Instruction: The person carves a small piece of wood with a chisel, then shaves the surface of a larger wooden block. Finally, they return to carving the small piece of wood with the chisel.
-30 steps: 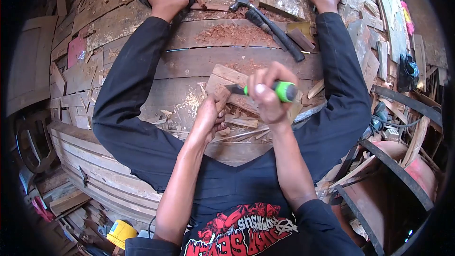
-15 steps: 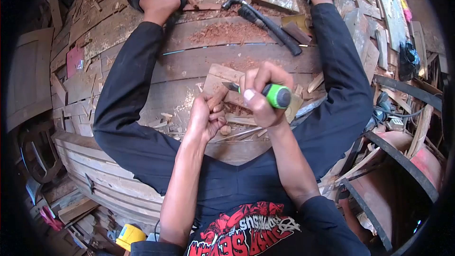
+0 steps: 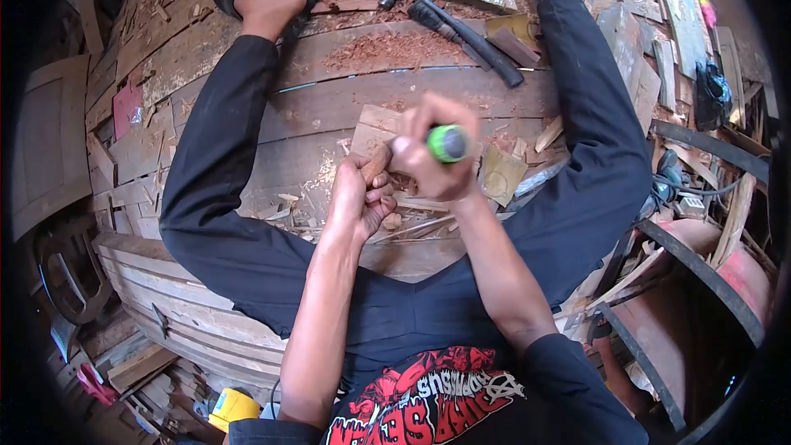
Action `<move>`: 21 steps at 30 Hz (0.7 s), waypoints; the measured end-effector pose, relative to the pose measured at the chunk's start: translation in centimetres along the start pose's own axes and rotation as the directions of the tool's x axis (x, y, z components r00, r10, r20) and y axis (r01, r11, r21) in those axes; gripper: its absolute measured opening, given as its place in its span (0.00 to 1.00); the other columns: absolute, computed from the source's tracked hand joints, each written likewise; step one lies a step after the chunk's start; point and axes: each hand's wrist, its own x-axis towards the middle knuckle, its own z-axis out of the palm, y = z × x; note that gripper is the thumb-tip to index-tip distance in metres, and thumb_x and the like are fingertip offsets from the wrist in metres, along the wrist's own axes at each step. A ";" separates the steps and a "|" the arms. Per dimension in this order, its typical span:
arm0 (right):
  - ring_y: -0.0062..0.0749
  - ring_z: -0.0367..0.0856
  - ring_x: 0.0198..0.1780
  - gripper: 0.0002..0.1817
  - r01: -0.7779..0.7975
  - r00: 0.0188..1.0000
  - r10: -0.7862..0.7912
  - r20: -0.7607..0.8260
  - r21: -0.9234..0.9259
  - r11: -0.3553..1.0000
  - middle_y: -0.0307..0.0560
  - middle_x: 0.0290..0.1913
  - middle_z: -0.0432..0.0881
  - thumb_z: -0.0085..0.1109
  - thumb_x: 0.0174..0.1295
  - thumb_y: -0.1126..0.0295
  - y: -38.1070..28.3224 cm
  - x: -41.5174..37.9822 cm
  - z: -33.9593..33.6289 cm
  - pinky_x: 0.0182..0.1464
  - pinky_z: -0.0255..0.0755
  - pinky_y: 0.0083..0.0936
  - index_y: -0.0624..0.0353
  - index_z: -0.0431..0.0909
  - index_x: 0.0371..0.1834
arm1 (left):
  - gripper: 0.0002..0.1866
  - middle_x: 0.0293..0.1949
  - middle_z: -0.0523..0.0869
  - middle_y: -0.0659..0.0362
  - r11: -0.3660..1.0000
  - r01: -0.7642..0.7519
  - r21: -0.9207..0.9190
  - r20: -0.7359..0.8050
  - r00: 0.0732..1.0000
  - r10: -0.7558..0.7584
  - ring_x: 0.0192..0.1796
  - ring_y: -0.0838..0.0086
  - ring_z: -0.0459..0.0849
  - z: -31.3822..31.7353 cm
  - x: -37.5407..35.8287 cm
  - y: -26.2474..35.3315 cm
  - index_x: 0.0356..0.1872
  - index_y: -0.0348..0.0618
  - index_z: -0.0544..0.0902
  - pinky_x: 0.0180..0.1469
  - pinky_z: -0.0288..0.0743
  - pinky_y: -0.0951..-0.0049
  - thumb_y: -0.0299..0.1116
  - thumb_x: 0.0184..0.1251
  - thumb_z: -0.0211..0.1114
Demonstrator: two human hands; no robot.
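Between my legs, my left hand (image 3: 359, 202) is closed around a small reddish-brown piece of wood (image 3: 376, 163), whose upper end sticks out past the fingers. My right hand (image 3: 432, 156), blurred by motion, grips a chisel (image 3: 449, 143) by its green and grey handle. The handle's butt faces me, and the blade is hidden behind the hand. Both hands are close together at the top of the wood piece. Under them lies a flat wooden block (image 3: 372, 128) on the plank floor.
A claw hammer (image 3: 461, 29) lies beyond the hands, beside a pile of red shavings (image 3: 395, 51). Sandpaper-like yellowish sheet (image 3: 503, 175) rests to the right. Stacked boards (image 3: 189, 305) are at left, a curved metal frame (image 3: 700, 259) at right, and a yellow container (image 3: 233, 409) at lower left.
My right hand has moved left and slightly down toward the wood piece, tilting the chisel so its blade no longer shows. My left hand keeps its hold.
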 end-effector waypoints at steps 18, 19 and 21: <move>0.13 0.65 0.23 0.11 0.000 0.999 0.008 -0.044 0.184 0.983 0.33 0.20 0.70 0.58 0.56 0.80 -1.1 0.5 0.2 0.25 0.58 0.19 0.58 0.66 0.22 | 0.13 0.21 0.68 0.69 0.995 0.038 -0.095 0.080 0.996 -0.030 0.17 0.85 0.61 -0.6 0.3 -0.6 0.45 0.46 0.75 0.23 0.60 0.81 0.39 0.78 0.44; 0.13 0.64 0.23 0.11 -0.007 0.997 0.023 -0.078 0.201 0.980 0.32 0.20 0.70 0.58 0.56 0.80 -1.7 0.7 0.2 0.24 0.58 0.18 0.58 0.66 0.22 | 0.13 0.21 0.68 0.69 0.995 0.033 -0.092 0.083 0.996 -0.026 0.17 0.85 0.61 -0.6 0.2 -0.6 0.45 0.46 0.75 0.23 0.60 0.81 0.39 0.78 0.44; 0.13 0.64 0.22 0.11 0.006 1.000 -0.002 -0.028 0.136 0.991 0.32 0.20 0.70 0.58 0.57 0.81 -0.9 0.5 0.1 0.24 0.58 0.18 0.58 0.66 0.22 | 0.13 0.21 0.68 0.69 0.995 0.021 -0.094 0.054 0.998 -0.016 0.17 0.85 0.61 -0.7 0.1 -0.7 0.46 0.45 0.75 0.23 0.60 0.81 0.39 0.78 0.44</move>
